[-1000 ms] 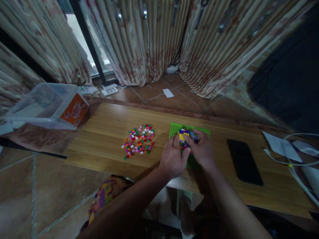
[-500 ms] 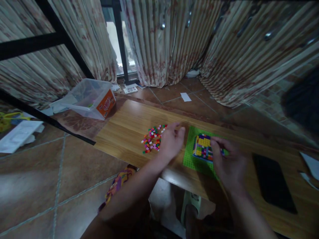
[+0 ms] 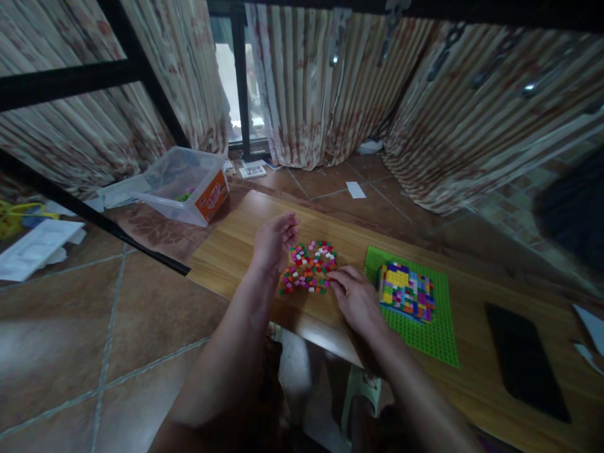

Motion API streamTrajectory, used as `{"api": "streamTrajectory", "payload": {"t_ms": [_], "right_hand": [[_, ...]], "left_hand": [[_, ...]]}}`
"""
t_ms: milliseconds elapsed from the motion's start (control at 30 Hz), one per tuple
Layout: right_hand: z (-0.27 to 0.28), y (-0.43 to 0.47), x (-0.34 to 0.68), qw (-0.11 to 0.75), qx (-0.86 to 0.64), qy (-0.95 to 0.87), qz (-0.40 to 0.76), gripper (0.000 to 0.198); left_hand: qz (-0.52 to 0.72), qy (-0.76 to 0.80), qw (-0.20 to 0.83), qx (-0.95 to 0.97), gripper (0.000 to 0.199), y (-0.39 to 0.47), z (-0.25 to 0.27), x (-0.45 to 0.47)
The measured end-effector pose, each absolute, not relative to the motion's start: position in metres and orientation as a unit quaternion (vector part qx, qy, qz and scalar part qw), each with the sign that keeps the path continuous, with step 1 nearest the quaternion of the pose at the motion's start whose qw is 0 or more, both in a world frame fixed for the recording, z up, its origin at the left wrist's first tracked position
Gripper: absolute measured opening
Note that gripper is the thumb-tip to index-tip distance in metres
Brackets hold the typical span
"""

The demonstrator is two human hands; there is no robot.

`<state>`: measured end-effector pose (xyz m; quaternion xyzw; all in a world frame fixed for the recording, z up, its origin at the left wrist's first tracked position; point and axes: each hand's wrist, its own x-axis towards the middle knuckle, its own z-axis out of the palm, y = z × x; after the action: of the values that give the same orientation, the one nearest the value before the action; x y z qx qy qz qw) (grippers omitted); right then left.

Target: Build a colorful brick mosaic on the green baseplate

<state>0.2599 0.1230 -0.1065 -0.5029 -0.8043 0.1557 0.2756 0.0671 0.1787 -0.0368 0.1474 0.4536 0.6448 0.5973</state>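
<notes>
Small loose building bricks [image 3: 309, 270] in red, green, orange, pink and white lie scattered on the wooden table. Beside their left edge, my left hand [image 3: 277, 238] is raised a little, fingers loosely curved and apart, holding nothing. At the right edge of the pile, my right hand [image 3: 353, 292] pinches a small brick between thumb and fingertips; the brick is mostly hidden. Further right, a green baseplate [image 3: 438, 346] carries a low, multicoloured brick build [image 3: 408, 290] with a yellow patch at its upper left. Neither hand touches the build.
A black phone-like slab [image 3: 526, 358] lies on the table [image 3: 255, 220] at the right. On the floor at far left stands a clear plastic box [image 3: 165, 207] with an orange label. A black metal frame [image 3: 155, 94] crosses the left side, and curtains [image 3: 302, 94] hang behind.
My right hand has left the brick build and moved left to the loose bricks. My left hand has shifted from the pile's right side to its left side. The view has turned slightly.
</notes>
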Motion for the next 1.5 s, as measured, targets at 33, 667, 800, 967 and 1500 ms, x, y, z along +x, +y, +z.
{"api": "streamTrajectory", "payload": {"t_ms": [33,667,800,967,1500], "right_hand": [[-0.109,0.125,0.258,0.269,-0.504,-0.807,0.152,0.022],[-0.108,0.14,0.243,0.225,-0.553,-0.792,0.129,0.024],[-0.105,0.145,0.246,0.194,-0.563,-0.793,0.131,0.02],[-0.082,0.147,0.249,0.293,-0.579,-0.733,0.202,0.016],[-0.087,0.205,0.233,0.138,-0.661,-0.727,0.128,0.018]], "left_hand": [[0.645,0.451,0.6,0.145,0.014,0.179,-0.037,0.066],[0.627,0.426,0.637,0.141,0.008,0.174,-0.031,0.066],[0.618,0.429,0.642,0.149,0.007,0.169,-0.035,0.077],[0.588,0.462,0.655,0.11,0.01,0.156,-0.049,0.107],[0.664,0.415,0.622,-0.019,0.015,0.174,-0.038,0.075]]}}
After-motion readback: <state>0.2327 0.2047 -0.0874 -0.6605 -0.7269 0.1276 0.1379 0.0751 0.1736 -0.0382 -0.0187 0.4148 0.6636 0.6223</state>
